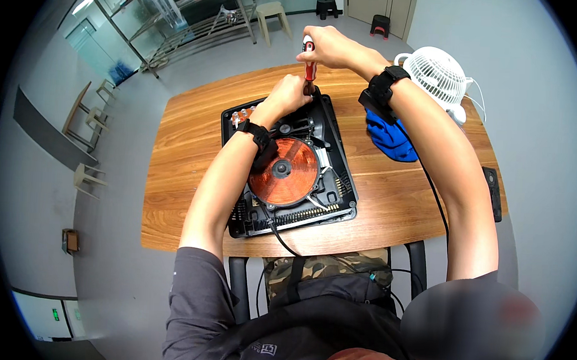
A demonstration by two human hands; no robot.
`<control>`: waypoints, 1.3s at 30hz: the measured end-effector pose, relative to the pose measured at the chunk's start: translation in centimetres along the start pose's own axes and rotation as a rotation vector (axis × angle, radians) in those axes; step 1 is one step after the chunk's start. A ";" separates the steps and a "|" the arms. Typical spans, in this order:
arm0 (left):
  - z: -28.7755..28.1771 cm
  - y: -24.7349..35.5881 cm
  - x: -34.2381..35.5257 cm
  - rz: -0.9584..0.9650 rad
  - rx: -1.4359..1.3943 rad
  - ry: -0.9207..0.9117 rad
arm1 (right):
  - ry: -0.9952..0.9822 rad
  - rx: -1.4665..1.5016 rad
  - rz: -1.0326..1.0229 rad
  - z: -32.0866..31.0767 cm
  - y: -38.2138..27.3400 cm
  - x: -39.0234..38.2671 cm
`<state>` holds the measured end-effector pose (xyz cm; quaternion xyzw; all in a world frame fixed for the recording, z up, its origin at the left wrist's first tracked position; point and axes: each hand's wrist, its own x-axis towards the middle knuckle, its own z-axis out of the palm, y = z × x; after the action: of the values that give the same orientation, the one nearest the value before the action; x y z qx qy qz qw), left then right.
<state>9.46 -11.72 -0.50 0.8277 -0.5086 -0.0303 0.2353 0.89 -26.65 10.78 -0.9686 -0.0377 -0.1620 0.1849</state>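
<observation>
An opened induction cooker (343, 207) lies on the wooden table, its black shell exposing a round copper coil (296, 180). Wrapped round the top of a red-and-white screwdriver (310, 71), my right hand (336, 48) holds it upright over the cooker's far right corner. My left hand (284, 97) reaches across the cooker to that same corner, its fingers closed at the screwdriver's lower end. Those fingers hide the tip and whatever it touches. Some orange-and-silver parts (241, 116) show at the far left corner. A black cable (279, 240) leaves the near edge.
On the table's right side stand a white fan (435, 76) and a crumpled blue cloth (391, 138) under my right forearm. A dark flat object (492, 194) lies at the right edge. Farther off are a metal rack (198, 31) and stools (273, 20). A camouflage bag (336, 272) sits before me.
</observation>
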 end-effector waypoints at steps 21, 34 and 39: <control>0.4 -0.4 0.0 0.050 -0.096 0.072 | -0.146 -0.104 -0.046 -0.3 -0.8 0.0; -3.7 2.7 -0.8 0.016 -0.294 0.348 | -0.114 -0.266 0.013 0.3 -1.0 1.5; -3.9 3.6 -0.7 -0.061 -0.298 0.340 | -0.173 -0.301 0.051 -1.3 -2.5 0.2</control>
<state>7.28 -11.09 4.39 0.7919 -0.4262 0.0276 0.4363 0.35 -24.81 12.89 -0.9963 -0.0043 -0.0771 0.0379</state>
